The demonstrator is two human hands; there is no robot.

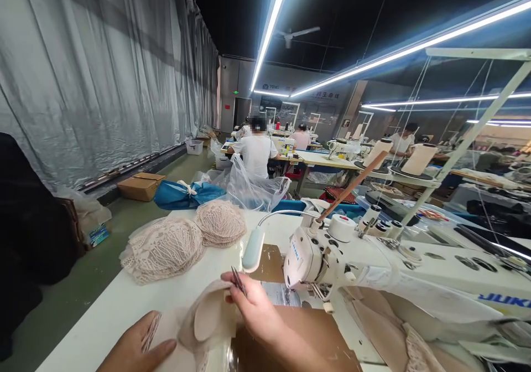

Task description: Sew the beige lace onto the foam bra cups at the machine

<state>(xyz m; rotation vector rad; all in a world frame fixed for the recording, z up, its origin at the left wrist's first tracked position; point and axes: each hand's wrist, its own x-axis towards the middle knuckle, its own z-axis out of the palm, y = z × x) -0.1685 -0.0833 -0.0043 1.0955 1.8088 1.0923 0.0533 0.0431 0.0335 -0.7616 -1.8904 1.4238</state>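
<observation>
A beige bra piece (207,319) with a moulded cup and lace edging is stretched between my two hands at the table's front. My left hand (139,344) has its thumb on top and its fingers bent around the lace edge. My right hand (257,308) pinches the piece's upper right edge. Slim metal tweezers (238,281) lie in the same grip, their tips pointing up and left. Just right of that hand stands a white sewing machine (305,256); its needle area is apart from the fabric.
Two stacks of beige lace cups (164,247) sit at the table's (103,311) back left. A lamp (253,249) on a bent neck hangs over brown board (307,333). More beige fabric (373,319) lies under the machine arm. A person (255,153) sits ahead.
</observation>
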